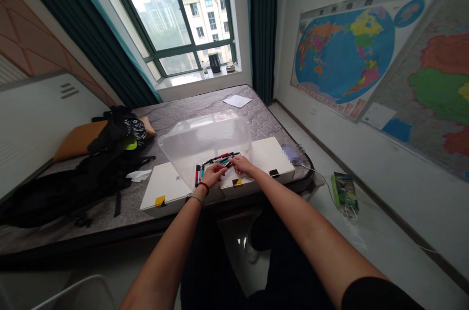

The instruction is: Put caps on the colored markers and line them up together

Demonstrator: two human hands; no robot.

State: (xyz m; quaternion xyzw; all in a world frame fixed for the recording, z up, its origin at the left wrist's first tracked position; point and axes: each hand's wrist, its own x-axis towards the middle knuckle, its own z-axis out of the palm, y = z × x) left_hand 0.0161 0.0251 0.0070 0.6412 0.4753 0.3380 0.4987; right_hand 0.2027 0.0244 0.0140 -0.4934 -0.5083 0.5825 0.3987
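Note:
My left hand (214, 173) and my right hand (241, 165) are close together over the white boxes. Their fingers pinch a slim dark pen (227, 164) between them, though its ends are partly hidden. Behind the hands, a translucent plastic bin (205, 141) lies tipped with its opening toward me. Several pens with red, black and teal barrels (221, 156) are spread at its mouth. A few more pens (198, 173) stand side by side just left of my left hand.
White boxes (269, 151) with yellow-black tabs line the near edge of the mattress (190, 109). To the left lie a black backpack (73, 183) and a tissue (139, 175). Paper (237, 100) rests farther back. A green box (345, 190) and a cable are on the floor at right.

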